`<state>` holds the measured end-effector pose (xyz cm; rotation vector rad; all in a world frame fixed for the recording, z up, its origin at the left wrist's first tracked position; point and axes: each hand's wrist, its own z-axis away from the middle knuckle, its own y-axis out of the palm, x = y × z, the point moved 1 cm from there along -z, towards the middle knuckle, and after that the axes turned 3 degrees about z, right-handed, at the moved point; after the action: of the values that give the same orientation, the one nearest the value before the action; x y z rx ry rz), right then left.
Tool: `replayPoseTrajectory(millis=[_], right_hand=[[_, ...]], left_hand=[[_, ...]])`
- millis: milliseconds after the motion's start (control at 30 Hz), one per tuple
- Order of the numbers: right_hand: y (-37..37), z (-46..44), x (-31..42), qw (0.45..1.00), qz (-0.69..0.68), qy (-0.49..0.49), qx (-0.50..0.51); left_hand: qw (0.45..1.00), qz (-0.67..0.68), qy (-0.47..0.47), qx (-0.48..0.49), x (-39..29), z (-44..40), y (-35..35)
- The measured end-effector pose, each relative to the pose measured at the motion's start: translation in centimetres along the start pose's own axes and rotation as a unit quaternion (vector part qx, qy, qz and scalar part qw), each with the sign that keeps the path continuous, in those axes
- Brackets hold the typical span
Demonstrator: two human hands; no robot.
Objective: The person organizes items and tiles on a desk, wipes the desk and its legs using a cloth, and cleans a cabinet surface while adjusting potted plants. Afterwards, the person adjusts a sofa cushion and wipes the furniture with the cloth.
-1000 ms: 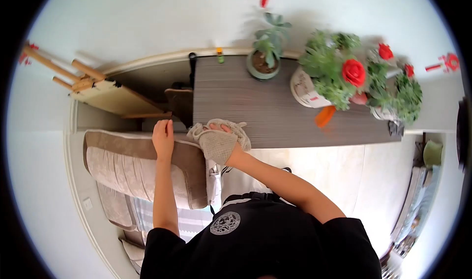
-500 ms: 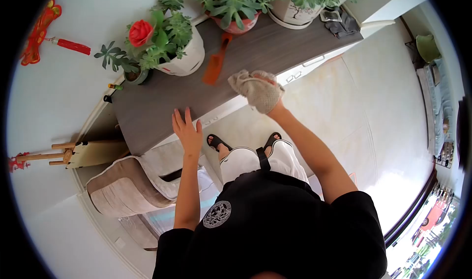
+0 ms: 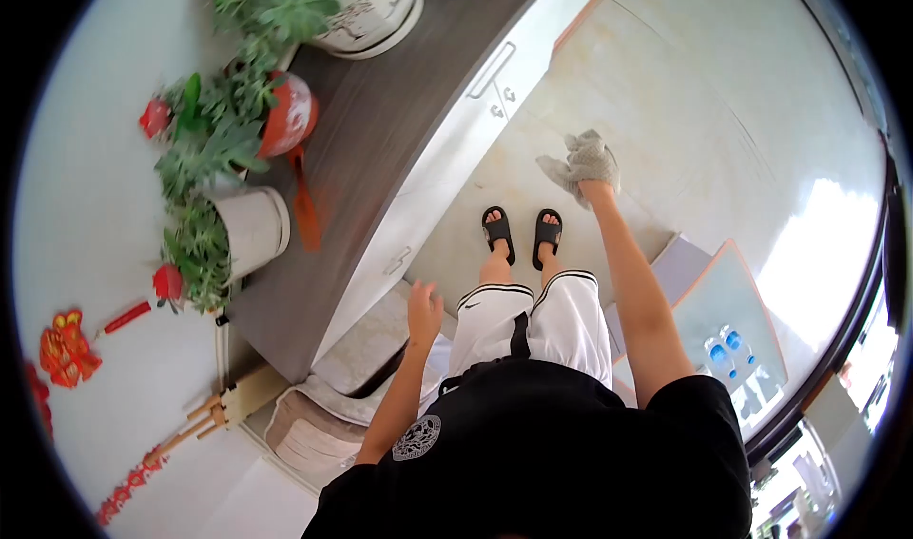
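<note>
My right hand [image 3: 596, 186] is out over the floor, to the right of the cabinet, wrapped in a beige cleaning cloth [image 3: 592, 158]. The cloth hides most of its fingers, and a loose corner sticks out to the left. My left hand [image 3: 424, 313] hangs beside the cabinet's front edge with its fingers loosely bent and apart, holding nothing. An orange scoop-like tool [image 3: 304, 211] lies on the dark wooden cabinet top [image 3: 380, 92], near the flowerpots.
Potted succulents stand along the wall in a white pot [image 3: 252, 230], a red pot [image 3: 288, 116] and a larger white pot [image 3: 376, 16]. A cushioned seat [image 3: 319, 430] is at lower left. To the right stands a glass-topped table [image 3: 728, 301] with water bottles [image 3: 721, 354].
The view has turned to the right. My right hand has carried the cloth away from the cabinet's edge, out over the floor. My left hand has lifted off the cabinet top.
</note>
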<state>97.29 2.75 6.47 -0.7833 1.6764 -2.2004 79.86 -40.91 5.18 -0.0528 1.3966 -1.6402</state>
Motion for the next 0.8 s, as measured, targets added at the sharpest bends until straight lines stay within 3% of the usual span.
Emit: replayPoseTrajectory(millis=[67, 100, 200, 267, 367, 433, 467, 533, 600, 667, 700, 800], right_hand=[[8.7, 4.9, -5.2, 0.991, 0.088, 0.027, 0.092], [7.0, 8.4, -4.5, 0.980, -0.037, 0.139, 0.135], [11.5, 16.7, -5.9, 0.907, -0.227, 0.324, 0.144], [15.1, 20.5, -5.8, 0.806, -0.396, 0.429, 0.097], [20.6, 22.7, -4.8, 0.562, -0.628, 0.538, -0.001], [24.6, 22.7, -3.8, 0.491, -0.664, 0.564, -0.002], [26.8, 22.6, -3.2, 0.513, -0.648, 0.563, 0.024], [31.9, 22.8, -2.6, 0.695, -0.500, 0.497, 0.143], [35.3, 22.2, -2.6, 0.733, -0.466, 0.460, 0.183], [34.9, 20.8, -2.4, 0.649, -0.561, 0.489, 0.160], [36.3, 22.0, -1.9, 0.498, -0.680, 0.527, 0.110], [40.0, 23.3, -1.4, 0.466, -0.666, 0.573, 0.103]], left_hand=[[0.992, 0.058, -0.033, 0.107, 1.0, -2.2, 2.3], [0.979, 0.093, -0.074, 0.165, 1.9, -3.5, 3.4], [0.928, 0.146, -0.188, 0.286, 5.2, -8.0, 7.7], [0.908, 0.131, -0.237, 0.321, 8.1, -10.9, 10.7], [0.904, 0.087, -0.262, 0.328, 10.8, -16.1, 17.0], [0.901, 0.088, -0.277, 0.323, 12.4, -18.9, 20.8], [0.900, 0.088, -0.282, 0.322, 13.6, -20.1, 22.9], [0.900, 0.089, -0.286, 0.316, 15.7, -23.0, 28.4], [0.900, 0.059, -0.281, 0.329, 16.6, -25.9, 33.3], [0.913, 0.025, -0.260, 0.313, 19.6, -28.5, 38.2], [0.910, 0.017, -0.276, 0.310, 20.8, -30.0, 40.2], [0.917, 0.028, -0.308, 0.251, 25.3, -34.4, 45.2]])
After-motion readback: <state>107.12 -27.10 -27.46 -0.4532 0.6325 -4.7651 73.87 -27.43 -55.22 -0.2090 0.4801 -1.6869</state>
